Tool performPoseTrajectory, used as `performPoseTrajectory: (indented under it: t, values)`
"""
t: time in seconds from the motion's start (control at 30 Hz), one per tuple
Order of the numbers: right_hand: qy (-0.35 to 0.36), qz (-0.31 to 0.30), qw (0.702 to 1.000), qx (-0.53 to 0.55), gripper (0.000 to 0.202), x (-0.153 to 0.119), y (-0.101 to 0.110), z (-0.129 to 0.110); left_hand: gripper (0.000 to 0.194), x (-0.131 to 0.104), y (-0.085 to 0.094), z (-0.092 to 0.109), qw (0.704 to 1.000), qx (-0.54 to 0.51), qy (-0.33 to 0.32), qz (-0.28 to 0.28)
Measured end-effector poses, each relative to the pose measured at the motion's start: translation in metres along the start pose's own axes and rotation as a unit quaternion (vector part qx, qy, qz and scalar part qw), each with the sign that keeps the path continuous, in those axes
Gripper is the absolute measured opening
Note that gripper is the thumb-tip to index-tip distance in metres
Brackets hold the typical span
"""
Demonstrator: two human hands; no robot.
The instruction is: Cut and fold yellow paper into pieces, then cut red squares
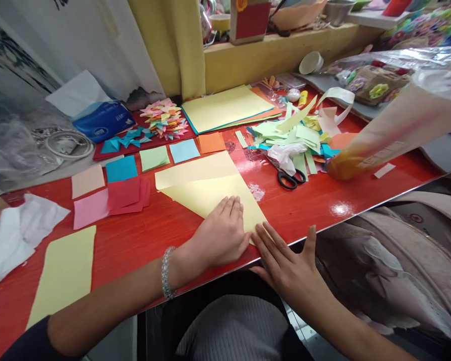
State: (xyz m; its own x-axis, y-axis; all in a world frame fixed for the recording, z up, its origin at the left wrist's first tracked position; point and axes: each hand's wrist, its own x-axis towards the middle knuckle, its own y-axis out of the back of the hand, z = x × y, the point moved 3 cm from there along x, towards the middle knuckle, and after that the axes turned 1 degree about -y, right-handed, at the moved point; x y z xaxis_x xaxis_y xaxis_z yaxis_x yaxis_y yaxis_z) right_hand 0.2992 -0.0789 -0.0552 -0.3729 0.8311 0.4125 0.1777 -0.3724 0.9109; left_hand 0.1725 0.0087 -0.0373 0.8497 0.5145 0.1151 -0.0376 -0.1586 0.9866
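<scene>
On the red table in front of me lies a sheet of pale yellow paper (210,193), folded over diagonally, its lower corner close to the table's front edge. My left hand (221,233), with a beaded bracelet at the wrist, presses down on the folded layer with its fingers side by side and flat. Just right of it, my right hand (285,263) has its fingers spread, and the fingertips rest at the paper's lower right corner by the table edge. Neither hand grips anything.
Small coloured paper squares (122,169) lie to the left and behind. Black-handled scissors (291,179) sit beside a heap of paper strips (289,133). A plastic cup (394,125) leans at the right. Folded paper stars (165,118) and larger sheets (225,108) are at the back.
</scene>
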Motion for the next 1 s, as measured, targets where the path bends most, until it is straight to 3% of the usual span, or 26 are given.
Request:
performPoseTrajectory:
  t: [0.17,0.27,0.5,0.57,0.67,0.77,0.83,0.9,1.0]
  values:
    - [-0.012,0.006,1.000,0.018,0.042,-0.003,-0.004,0.002,0.056,-0.013,-0.007,-0.003,0.999,-0.032,0.023,0.010]
    - [-0.013,0.000,0.999,0.031,0.042,-0.003,-0.004,0.004,0.058,-0.021,-0.012,-0.014,0.998,-0.044,0.047,-0.005]
    - [-0.017,-0.009,0.999,0.035,0.047,-0.003,-0.004,0.004,0.056,-0.061,-0.022,-0.097,0.983,-0.014,0.171,-0.063]
    - [-0.016,-0.007,0.999,0.036,0.047,-0.003,-0.004,0.004,0.055,-0.067,-0.014,-0.104,0.982,0.010,0.183,-0.052]
    - [-0.014,-0.004,0.999,0.038,0.047,-0.003,-0.004,0.003,0.054,-0.064,-0.001,-0.074,0.988,0.021,0.149,-0.023]
    - [-0.010,-0.006,0.999,0.038,0.048,-0.003,-0.004,0.003,0.053,-0.056,0.004,-0.015,1.000,-0.024,-0.004,0.002]
    - [-0.007,-0.007,0.999,0.038,0.048,-0.004,-0.004,0.005,0.053,-0.056,0.001,0.008,0.999,-0.038,-0.033,-0.016]
    - [0.002,-0.011,0.999,0.037,0.047,-0.005,-0.004,0.007,0.054,-0.061,0.000,0.006,1.000,-0.023,-0.004,-0.010]
    - [0.018,-0.016,0.999,0.033,0.041,-0.005,-0.003,0.009,0.054,-0.082,-0.001,-0.030,0.996,0.019,0.077,-0.041]
